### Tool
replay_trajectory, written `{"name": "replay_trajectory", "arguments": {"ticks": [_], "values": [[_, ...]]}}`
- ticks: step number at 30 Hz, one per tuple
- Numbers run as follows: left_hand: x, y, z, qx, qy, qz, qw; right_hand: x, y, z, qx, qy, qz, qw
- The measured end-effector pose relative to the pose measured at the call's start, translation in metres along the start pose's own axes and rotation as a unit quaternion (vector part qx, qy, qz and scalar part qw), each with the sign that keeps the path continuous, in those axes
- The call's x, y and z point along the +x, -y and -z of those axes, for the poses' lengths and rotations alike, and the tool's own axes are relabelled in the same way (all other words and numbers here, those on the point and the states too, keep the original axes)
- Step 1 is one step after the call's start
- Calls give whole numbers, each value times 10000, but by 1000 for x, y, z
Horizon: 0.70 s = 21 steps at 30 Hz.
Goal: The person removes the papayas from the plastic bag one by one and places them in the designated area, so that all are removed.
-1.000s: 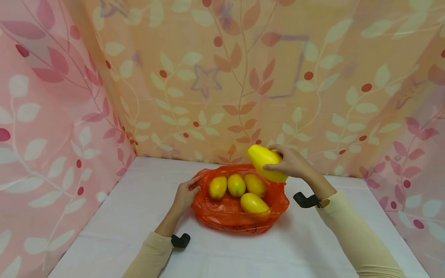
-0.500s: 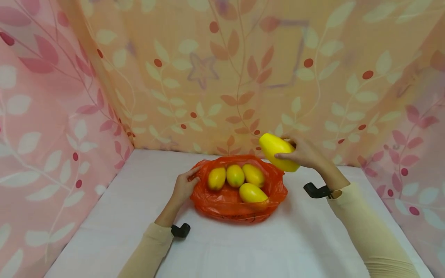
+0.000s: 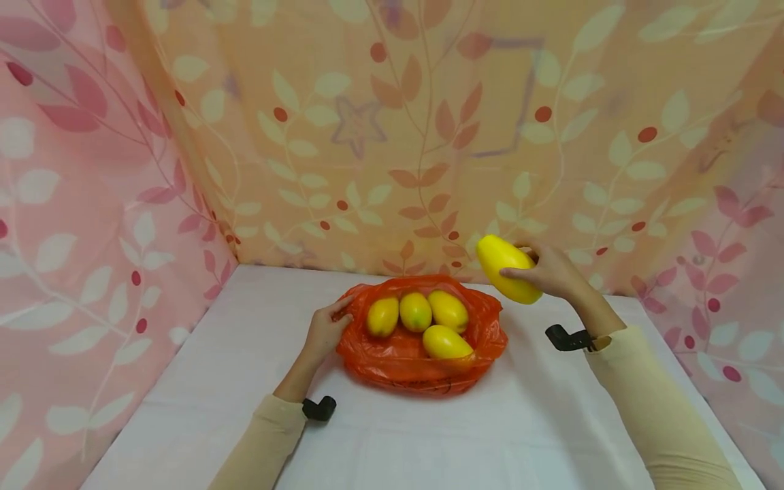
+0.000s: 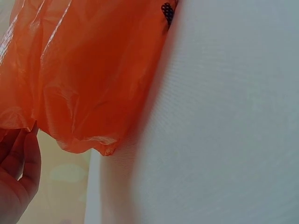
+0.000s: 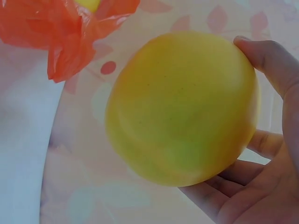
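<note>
We hold a smooth yellow mango-like fruit (image 3: pixel 510 272) between thumb and fingers of our right hand (image 3: pixel 549 269), likely firm, light and slippery, best gripped round its fat middle, while our left hand (image 3: pixel 326 331) pinches the flimsy red plastic bag (image 3: pixel 388 371).

We see long sleeves in a pale cream-beige cloth, the left sleeve (image 3: pixel 260 439) and the right sleeve (image 3: pixel 655 408) both plain and ending in cuffs at the wrists. Fine creases gather across the right one low in the head view, and its cuff gapes a little. At each wrist we find a small black fitting, bent like a pipe elbow: the left fitting (image 3: pixel 319 408) and the right fitting (image 3: pixel 567 338). Past these, we find both hands bare, the left hand (image 3: pixel 324 333) and the right hand (image 3: pixel 551 273) alike.
</note>
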<state>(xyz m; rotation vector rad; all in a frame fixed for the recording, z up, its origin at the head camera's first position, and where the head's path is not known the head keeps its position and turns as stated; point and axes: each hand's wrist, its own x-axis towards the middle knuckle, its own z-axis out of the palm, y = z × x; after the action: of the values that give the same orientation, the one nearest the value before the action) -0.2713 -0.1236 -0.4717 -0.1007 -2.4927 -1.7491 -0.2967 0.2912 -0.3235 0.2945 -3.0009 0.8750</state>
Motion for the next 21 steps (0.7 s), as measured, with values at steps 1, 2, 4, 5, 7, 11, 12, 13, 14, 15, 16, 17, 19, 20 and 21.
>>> {"name": "replay_trajectory", "arguments": {"ticks": [1,2,4,5,7,11,12,13,14,15,16,17,19,20,21], "values": [[0,0,0,-7,-2,-17,10000,0,-2,0,16,-24,-2,10000],[0,0,0,-15,0,-29,10000,1,-4,0,25,-44,-4,10000],[-1,0,0,-20,-3,-51,10000,1,-7,0,37,-69,-16,10000],[-2,1,0,-17,1,-65,10000,1,-9,-1,35,-71,-36,10000],[-3,4,0,-5,3,-62,10000,1,-12,-2,48,-27,-134,9999],[-6,8,-1,-17,14,-50,10000,0,-18,-6,72,131,-401,9991],[-6,8,-1,-34,5,-52,10000,0,-20,-7,100,161,-460,9988],[-6,8,-1,-79,-2,-47,10000,0,-22,-7,136,176,-499,9985],[-6,8,-1,-84,-10,-69,9999,1,-24,-8,155,165,-513,9984],[-5,8,-1,-90,-22,-90,9999,1,-26,-8,166,168,-534,9983],[-5,8,0,-87,-28,-114,9999,2,-28,-9,196,155,-550,9982],[-4,8,0,-73,-35,-135,9999,3,-31,-9,224,138,-562,9981],[-3,7,-1,-40,-40,-151,9999,5,-34,-10,259,104,-593,9979],[-2,7,-1,-24,-40,-149,9999,5,-36,-10,262,86,-616,9977],[-2,7,-1,-5,-32,-154,9999,6,-38,-10,266,81,-654,9975]]}}
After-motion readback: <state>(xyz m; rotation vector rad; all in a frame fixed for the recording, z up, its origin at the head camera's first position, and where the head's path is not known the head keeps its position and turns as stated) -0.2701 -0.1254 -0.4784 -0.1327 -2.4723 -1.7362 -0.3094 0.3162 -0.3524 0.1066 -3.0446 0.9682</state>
